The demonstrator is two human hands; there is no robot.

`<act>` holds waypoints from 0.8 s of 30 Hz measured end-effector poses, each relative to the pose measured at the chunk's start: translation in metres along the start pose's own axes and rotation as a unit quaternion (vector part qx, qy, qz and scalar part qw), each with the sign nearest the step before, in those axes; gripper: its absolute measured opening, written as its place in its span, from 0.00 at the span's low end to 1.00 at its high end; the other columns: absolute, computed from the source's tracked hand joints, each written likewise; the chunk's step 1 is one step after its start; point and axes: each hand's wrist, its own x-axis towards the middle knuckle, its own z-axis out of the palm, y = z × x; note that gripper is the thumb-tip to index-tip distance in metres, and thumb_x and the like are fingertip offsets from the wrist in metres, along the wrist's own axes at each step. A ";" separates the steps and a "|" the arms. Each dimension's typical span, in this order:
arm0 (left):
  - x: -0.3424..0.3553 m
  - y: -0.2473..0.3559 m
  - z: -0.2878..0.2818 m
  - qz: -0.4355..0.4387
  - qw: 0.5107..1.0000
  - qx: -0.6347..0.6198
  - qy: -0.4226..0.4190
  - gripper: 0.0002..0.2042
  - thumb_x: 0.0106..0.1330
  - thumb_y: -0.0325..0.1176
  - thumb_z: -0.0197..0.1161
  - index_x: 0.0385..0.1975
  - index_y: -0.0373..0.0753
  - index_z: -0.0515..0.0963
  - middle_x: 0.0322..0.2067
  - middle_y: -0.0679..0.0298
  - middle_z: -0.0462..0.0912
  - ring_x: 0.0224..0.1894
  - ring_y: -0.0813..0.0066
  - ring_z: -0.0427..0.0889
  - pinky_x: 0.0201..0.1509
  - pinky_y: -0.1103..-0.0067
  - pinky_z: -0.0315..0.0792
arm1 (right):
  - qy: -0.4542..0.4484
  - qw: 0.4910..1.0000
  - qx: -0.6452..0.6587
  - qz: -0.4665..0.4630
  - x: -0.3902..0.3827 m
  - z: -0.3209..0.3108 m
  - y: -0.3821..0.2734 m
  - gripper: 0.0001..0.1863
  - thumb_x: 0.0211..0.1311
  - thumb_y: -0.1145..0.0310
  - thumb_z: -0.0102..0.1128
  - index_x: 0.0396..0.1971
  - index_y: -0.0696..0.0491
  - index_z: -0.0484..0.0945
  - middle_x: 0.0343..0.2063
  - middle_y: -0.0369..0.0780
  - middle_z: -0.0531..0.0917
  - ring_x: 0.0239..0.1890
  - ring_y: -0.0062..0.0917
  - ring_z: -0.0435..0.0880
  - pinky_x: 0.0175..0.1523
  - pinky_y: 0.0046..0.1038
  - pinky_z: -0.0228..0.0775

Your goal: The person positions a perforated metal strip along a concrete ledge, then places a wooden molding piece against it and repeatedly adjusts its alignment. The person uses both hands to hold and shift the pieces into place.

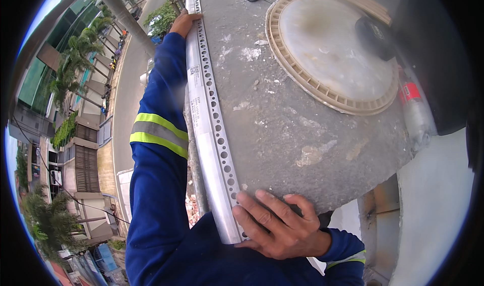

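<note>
Left hand (185,24) up at the far stretch, fingers bent over the metal strip (204,119), and that looks like a real grip. Down at the near end, my right hand (282,228) is another story: palm down, fingers spread and apart, the edge of it on the perforated flange. How hard it presses, I can't tell.

So here's the strip, laid lengthwise along the left edge of the concrete slab (282,130), holes toward the slab, its near end close to my body, its far end running out of view. Steadying and lining it up, I'd judge, is the step in hand. What the move calls for now: both ends held evenly, no twist, and no slip to the left, where the view drops away to the street (126,99).

Over to the right, a big round lid (322,54) takes up much of the slab, a dark object (375,38) on top, a bottle (416,109) just beside it. All well apart from the strip, so nothing blocks it there. Pale crusts roughen the surface between, and they could stop a flange sitting flat. Beyond the left arm, a pole (121,16) slants past.
</note>
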 end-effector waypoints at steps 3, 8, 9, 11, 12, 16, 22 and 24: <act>-0.010 0.013 0.004 -0.022 0.998 -0.058 0.023 0.19 0.63 0.36 0.65 0.49 0.31 0.76 0.38 0.54 0.84 0.39 0.65 0.85 0.47 0.74 0.77 | 0.002 1.000 0.000 -0.008 0.001 -0.003 0.001 0.23 0.73 0.43 0.48 0.53 0.41 0.82 0.56 0.31 0.84 0.56 0.19 0.81 0.50 0.24 0.68; -0.029 0.038 0.002 -0.068 0.992 -0.104 0.008 0.21 0.62 0.36 0.65 0.51 0.30 0.74 0.41 0.55 0.84 0.37 0.68 0.85 0.44 0.75 0.78 | -0.009 1.000 0.001 -0.012 0.002 -0.005 0.001 0.24 0.74 0.43 0.47 0.54 0.43 0.81 0.56 0.33 0.84 0.58 0.21 0.81 0.51 0.25 0.68; -0.029 0.037 0.002 -0.048 0.995 -0.092 0.014 0.22 0.62 0.37 0.65 0.52 0.30 0.74 0.42 0.54 0.84 0.37 0.68 0.85 0.45 0.75 0.78 | -0.013 1.000 0.003 -0.012 0.002 -0.005 0.001 0.24 0.74 0.43 0.47 0.55 0.43 0.81 0.56 0.33 0.84 0.58 0.21 0.80 0.51 0.26 0.68; -0.020 0.026 0.004 -0.031 0.997 -0.066 0.011 0.24 0.61 0.39 0.66 0.54 0.31 0.74 0.43 0.53 0.85 0.38 0.67 0.86 0.46 0.74 0.78 | -0.008 1.000 -0.009 -0.018 0.002 -0.004 0.002 0.26 0.70 0.39 0.49 0.52 0.42 0.83 0.53 0.32 0.86 0.56 0.23 0.81 0.54 0.29 0.64; -0.012 0.016 0.003 -0.017 0.999 -0.046 0.011 0.25 0.61 0.39 0.66 0.55 0.31 0.73 0.43 0.53 0.85 0.39 0.67 0.86 0.47 0.74 0.78 | -0.003 1.000 -0.010 -0.016 0.002 -0.003 0.001 0.27 0.69 0.37 0.50 0.51 0.41 0.83 0.52 0.32 0.86 0.55 0.23 0.81 0.56 0.31 0.62; 0.035 -0.043 0.005 0.129 0.987 0.099 -0.018 0.16 0.70 0.42 0.56 0.52 0.45 0.82 0.50 0.49 0.81 0.44 0.60 0.86 0.54 0.72 0.75 | -0.020 1.000 0.014 -0.012 0.003 -0.008 0.002 0.31 0.66 0.35 0.52 0.54 0.46 0.81 0.53 0.36 0.86 0.57 0.25 0.81 0.60 0.32 0.63; 0.106 -0.107 0.011 0.113 0.977 0.178 0.032 0.17 0.68 0.43 0.60 0.50 0.42 0.84 0.48 0.48 0.83 0.42 0.58 0.87 0.50 0.70 0.77 | -0.015 0.982 0.182 0.054 -0.001 -0.028 0.009 0.40 0.63 0.40 0.59 0.64 0.56 0.71 0.62 0.47 0.78 0.59 0.33 0.82 0.65 0.37 0.64; 0.115 -0.113 0.013 0.109 0.977 0.177 0.050 0.18 0.67 0.44 0.61 0.50 0.41 0.83 0.48 0.48 0.83 0.43 0.57 0.86 0.51 0.68 0.77 | -0.034 0.985 0.163 0.047 -0.003 -0.030 0.008 0.38 0.58 0.45 0.66 0.63 0.53 0.74 0.61 0.45 0.79 0.60 0.32 0.81 0.67 0.41 0.62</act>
